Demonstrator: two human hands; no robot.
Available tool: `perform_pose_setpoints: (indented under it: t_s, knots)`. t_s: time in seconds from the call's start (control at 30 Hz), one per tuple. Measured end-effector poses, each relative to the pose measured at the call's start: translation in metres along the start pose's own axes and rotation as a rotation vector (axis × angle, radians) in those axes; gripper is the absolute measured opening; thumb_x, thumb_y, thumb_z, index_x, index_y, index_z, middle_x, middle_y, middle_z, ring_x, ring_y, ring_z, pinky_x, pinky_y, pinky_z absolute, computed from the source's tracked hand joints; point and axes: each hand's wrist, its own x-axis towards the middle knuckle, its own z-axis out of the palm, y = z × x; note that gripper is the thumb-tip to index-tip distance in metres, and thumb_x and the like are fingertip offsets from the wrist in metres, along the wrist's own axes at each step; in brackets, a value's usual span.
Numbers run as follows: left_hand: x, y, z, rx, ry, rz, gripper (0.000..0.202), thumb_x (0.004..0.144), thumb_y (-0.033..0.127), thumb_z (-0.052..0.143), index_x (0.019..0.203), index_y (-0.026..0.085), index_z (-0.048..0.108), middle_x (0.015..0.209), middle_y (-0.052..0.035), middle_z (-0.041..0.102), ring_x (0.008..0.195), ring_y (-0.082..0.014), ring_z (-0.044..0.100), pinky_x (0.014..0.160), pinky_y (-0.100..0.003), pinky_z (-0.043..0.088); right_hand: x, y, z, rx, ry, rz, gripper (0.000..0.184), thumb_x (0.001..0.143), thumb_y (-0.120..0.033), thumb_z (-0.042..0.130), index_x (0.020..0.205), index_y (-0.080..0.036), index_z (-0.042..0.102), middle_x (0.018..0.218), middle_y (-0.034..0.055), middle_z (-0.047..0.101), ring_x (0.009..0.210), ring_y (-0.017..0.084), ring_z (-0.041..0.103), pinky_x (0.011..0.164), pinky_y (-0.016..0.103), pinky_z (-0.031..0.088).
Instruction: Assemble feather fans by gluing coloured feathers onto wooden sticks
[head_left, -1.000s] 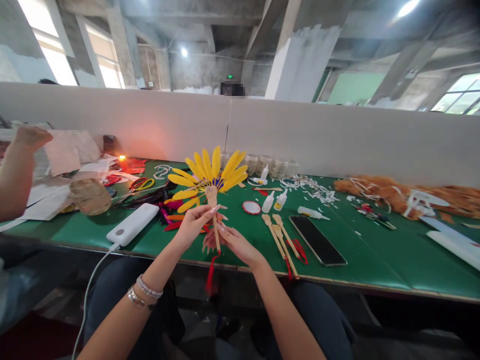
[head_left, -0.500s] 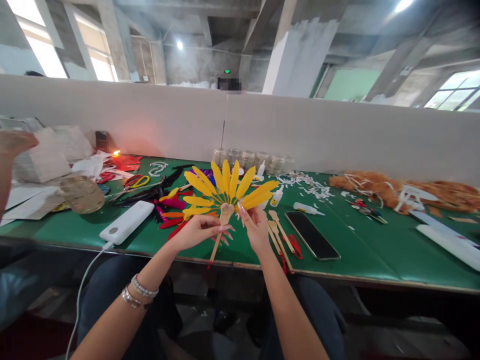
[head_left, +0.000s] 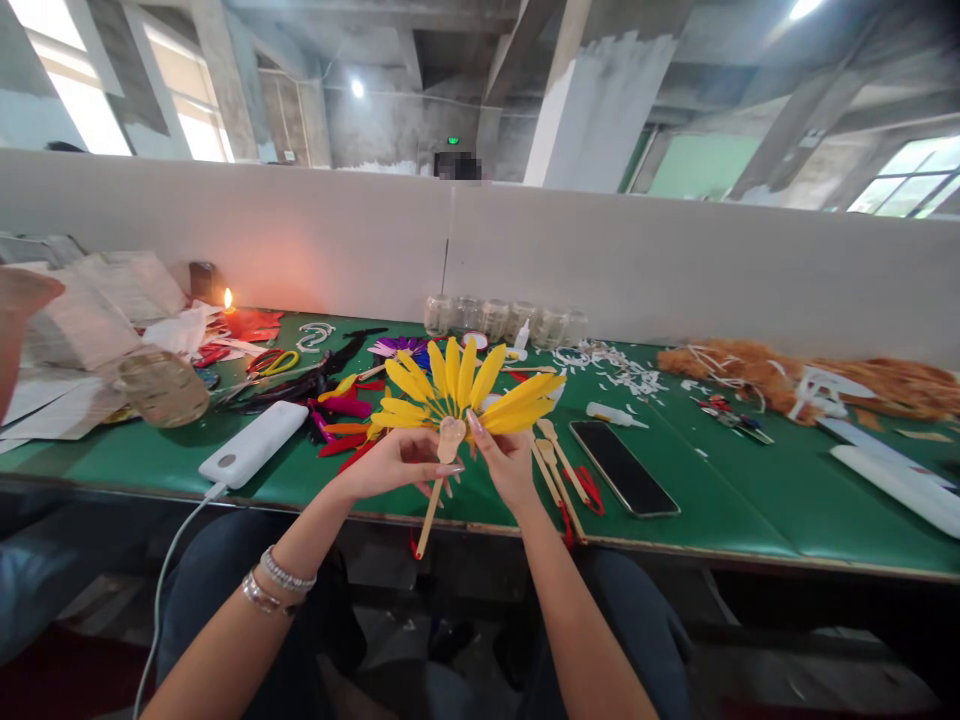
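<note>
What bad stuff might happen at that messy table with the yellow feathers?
The lit candle stands close to loose papers, so one might catch fire. The yellow feathers might bend or slip where the right hand grips them while the left hand holds the wooden handle. The small bottle lies on its side by the phone, so it might leak; I can't tell if it's capped.

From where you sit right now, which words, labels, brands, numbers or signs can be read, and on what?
None can be read.
Green sign at the back: too small.
Lying white bottle: label too small.
Papers on the left: any print too blurred.
Phone: dark screen, no text visible.
Yellow feathers: no writing visible.
</note>
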Motion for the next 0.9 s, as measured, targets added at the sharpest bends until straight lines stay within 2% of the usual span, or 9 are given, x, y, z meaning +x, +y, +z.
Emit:
perform_pose_setpoints:
  t_s: [0.1,0.33,0.53,0.77,0.9]
  knots:
    - [0.000,-0.001,-0.001,-0.001,0.018,0.013,0.030,0.068,0.033,0.070,0.084,0.011,0.059,0.076,-0.0054,0.066,0.069,-0.0168,0.065,0.058,-0.025,0.055,-0.003,0.000,0.001,-0.040,0.023,-0.018,0.035,0.076,-0.039,0.058,0.049,-0.017,0.055,0.046,-0.0015,0.047,0.046,0.010,0.045,0.048,0.025,0.038]
    - [0.003,-0.002,0.001,-0.017,0.097,0.053,0.030,0.068,0.033,0.071,0.084,0.011,0.059,0.085,-0.0068,0.067,0.072,-0.0163,0.065,0.059,-0.025,0.056,-0.004,-0.001,0.000,-0.104,-0.055,-0.039,0.037,0.080,-0.037,0.054,0.050,-0.017,0.054,0.051,-0.0005,0.052,0.051,0.011,0.050,0.055,0.026,0.041]
    - [0.003,-0.003,0.002,-0.046,0.123,0.080,0.028,0.067,0.032,0.071,0.080,0.011,0.059,0.079,-0.0043,0.067,0.068,-0.0162,0.066,0.060,-0.025,0.056,-0.006,0.000,0.000,-0.132,0.026,-0.005,0.038,0.083,-0.041,0.048,0.056,-0.016,0.057,0.050,-0.0009,0.048,0.049,0.010,0.046,0.047,0.023,0.035]
    - [0.004,-0.004,0.002,-0.105,0.122,0.085,0.027,0.066,0.031,0.072,0.080,0.012,0.059,0.076,-0.0025,0.067,0.067,-0.0153,0.066,0.064,-0.027,0.057,-0.011,0.003,0.010,-0.084,0.089,0.059,0.042,0.084,-0.046,0.044,0.057,-0.016,0.053,0.048,-0.0032,0.040,0.044,0.008,0.037,0.043,0.022,0.028]
    - [0.005,-0.003,0.003,-0.112,0.139,0.071,0.028,0.064,0.032,0.073,0.077,0.011,0.058,0.073,-0.0024,0.066,0.064,-0.0148,0.065,0.061,-0.025,0.056,-0.011,0.000,0.014,-0.075,0.092,0.065,0.045,0.084,-0.049,0.042,0.053,-0.017,0.046,0.047,-0.0040,0.037,0.043,0.007,0.032,0.043,0.023,0.027]
